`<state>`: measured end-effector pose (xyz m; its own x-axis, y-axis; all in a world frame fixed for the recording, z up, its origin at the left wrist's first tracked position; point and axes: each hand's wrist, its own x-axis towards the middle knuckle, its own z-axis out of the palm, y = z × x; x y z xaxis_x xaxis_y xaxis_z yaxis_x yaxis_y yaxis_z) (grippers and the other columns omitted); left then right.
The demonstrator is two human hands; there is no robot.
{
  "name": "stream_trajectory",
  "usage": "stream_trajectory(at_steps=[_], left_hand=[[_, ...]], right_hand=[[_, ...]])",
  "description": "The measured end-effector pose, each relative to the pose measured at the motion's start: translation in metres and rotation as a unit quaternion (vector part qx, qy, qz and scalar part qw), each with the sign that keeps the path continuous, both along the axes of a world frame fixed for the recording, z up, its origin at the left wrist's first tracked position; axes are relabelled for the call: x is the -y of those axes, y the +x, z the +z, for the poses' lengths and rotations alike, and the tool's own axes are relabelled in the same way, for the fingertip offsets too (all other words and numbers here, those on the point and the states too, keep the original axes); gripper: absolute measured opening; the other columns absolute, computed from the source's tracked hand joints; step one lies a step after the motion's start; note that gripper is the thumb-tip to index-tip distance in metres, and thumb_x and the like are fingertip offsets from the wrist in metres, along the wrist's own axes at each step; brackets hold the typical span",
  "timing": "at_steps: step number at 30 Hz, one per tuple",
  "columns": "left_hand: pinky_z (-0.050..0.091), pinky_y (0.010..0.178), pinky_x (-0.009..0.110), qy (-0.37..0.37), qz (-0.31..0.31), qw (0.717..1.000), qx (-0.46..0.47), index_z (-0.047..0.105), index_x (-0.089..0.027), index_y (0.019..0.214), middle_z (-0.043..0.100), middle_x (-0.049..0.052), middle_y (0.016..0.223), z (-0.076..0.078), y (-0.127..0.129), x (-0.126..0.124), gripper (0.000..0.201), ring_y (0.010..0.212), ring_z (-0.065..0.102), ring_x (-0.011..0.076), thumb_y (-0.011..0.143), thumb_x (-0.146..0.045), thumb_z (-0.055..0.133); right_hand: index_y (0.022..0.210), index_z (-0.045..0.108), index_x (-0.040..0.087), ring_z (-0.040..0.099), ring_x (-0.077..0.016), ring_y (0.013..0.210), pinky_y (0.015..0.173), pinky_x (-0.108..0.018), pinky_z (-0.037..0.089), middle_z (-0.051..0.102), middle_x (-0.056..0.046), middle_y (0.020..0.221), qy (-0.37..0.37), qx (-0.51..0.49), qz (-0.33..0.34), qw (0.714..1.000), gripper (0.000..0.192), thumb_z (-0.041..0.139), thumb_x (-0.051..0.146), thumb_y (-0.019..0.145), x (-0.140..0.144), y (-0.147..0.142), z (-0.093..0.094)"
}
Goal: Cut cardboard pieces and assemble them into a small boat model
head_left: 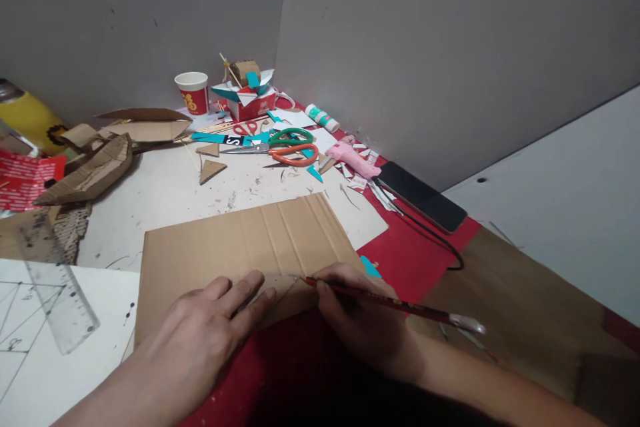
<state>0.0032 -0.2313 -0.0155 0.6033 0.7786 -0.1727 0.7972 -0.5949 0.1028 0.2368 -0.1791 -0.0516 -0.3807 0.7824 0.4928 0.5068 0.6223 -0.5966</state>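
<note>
The left hand is laid flat and open on the near edge of the cardboard sheet, pressing a small cardboard piece onto it. A red pencil is gripped by the right hand, just beside it, with the tip touching that edge. A clear ruler is seen left of the sheet. Behind the sheet, scissors and a pink glue gun are seen on the counter. A red cup is farther back.

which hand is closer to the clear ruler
Left. The left hand lies flat on the cardboard sheet, just right of the ruler; the right hand, holding the pencil, is farther right.
</note>
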Motion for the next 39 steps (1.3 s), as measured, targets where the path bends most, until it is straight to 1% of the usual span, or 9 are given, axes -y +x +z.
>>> stream_trajectory(at_steps=[7,10,13,16,21,25,31,35,39], left_hand=[[0.06,0.07,0.038,0.008,0.004,1.0,0.007,0.042,-0.024,0.144,0.049,0.01,0.146,-0.001,-0.003,-0.002,0.058,0.095,0.065,0.0255,0.088,-0.008,0.043],[0.06,0.074,0.041,-0.017,0.012,1.0,0.019,0.045,-0.027,0.143,0.049,0.011,0.146,0.005,-0.003,-0.005,0.054,0.101,0.065,0.0278,0.091,-0.012,0.04],[0.058,0.081,0.044,-0.047,0.02,0.998,0.025,0.046,-0.028,0.142,0.047,0.012,0.148,0.013,-0.002,-0.008,0.053,0.109,0.064,0.0302,0.091,-0.014,0.04],[0.054,0.09,0.046,-0.069,0.03,0.997,0.031,0.049,-0.027,0.141,0.045,0.013,0.149,0.019,-0.001,-0.01,0.054,0.118,0.06,0.0316,0.09,-0.013,0.042],[0.045,0.103,0.045,-0.089,0.031,0.994,0.05,0.048,-0.024,0.142,0.042,0.014,0.151,0.018,-0.004,-0.011,0.061,0.131,0.049,0.031,0.084,-0.005,0.043],[0.045,0.101,0.043,-0.095,0.028,0.992,0.079,0.049,-0.026,0.141,0.045,0.014,0.149,0.019,-0.008,-0.014,0.058,0.13,0.05,0.0301,0.086,-0.007,0.042],[0.051,0.09,0.035,-0.123,-0.01,0.98,0.153,0.06,-0.026,0.129,0.055,0.011,0.138,0.025,-0.012,-0.026,0.045,0.112,0.063,0.0228,0.091,-0.012,0.04],[0.047,0.096,0.034,-0.139,-0.028,0.974,0.175,0.064,-0.022,0.124,0.054,0.011,0.137,0.026,-0.015,-0.034,0.044,0.117,0.06,0.0212,0.087,-0.008,0.045],[0.046,0.096,0.032,-0.145,-0.031,0.972,0.181,0.064,-0.021,0.124,0.054,0.012,0.136,0.023,-0.018,-0.035,0.043,0.118,0.059,0.021,0.087,-0.007,0.045]], right_hand=[[0.087,0.06,0.022,0.065,-0.0117,0.062,0.057,-0.02,0.051,0.067,0.001,0.072,-0.015,-0.059,-0.007,0.998,0.011,0.056,0.012,0.085,0.004,0.008,-0.001],[0.093,0.061,0.023,0.068,-0.0133,0.068,0.062,-0.022,0.054,0.07,0.0,0.078,-0.015,-0.121,0.0,0.993,0.016,0.058,0.01,0.085,0.012,0.013,-0.002],[0.098,0.062,0.023,0.069,-0.014,0.069,0.064,-0.024,0.056,0.072,-0.001,0.082,-0.041,-0.144,0.025,0.988,0.022,0.058,0.007,0.084,0.02,0.015,0.001],[0.101,0.062,0.023,0.069,-0.0138,0.069,0.062,-0.024,0.056,0.072,-0.002,0.083,-0.083,-0.14,0.078,0.984,0.024,0.057,0.005,0.085,0.027,0.014,0.007],[0.103,0.063,0.02,0.07,-0.014,0.075,0.067,-0.023,0.056,0.073,-0.005,0.087,-0.092,-0.132,0.146,0.976,0.025,0.056,0.004,0.085,0.032,0.006,0.022],[0.101,0.063,0.018,0.069,-0.0127,0.074,0.064,-0.021,0.053,0.072,-0.005,0.086,-0.099,-0.1,0.199,0.97,0.02,0.053,0.007,0.087,0.034,-0.001,0.026],[0.089,0.061,0.017,0.059,-0.0094,0.061,0.057,-0.019,0.047,0.066,-0.001,0.074,-0.131,-0.053,0.232,0.962,0.008,0.054,0.013,0.088,0.037,-0.014,0.029],[0.088,0.06,0.018,0.054,-0.0083,0.058,0.057,-0.018,0.046,0.062,0.001,0.069,-0.12,-0.039,0.291,0.949,0.011,0.051,0.012,0.088,0.036,-0.03,0.033],[0.085,0.058,0.019,0.052,-0.009,0.058,0.056,-0.018,0.044,0.059,0.002,0.067,-0.108,-0.029,0.335,0.936,0.009,0.05,0.014,0.088,0.036,-0.046,0.025]])
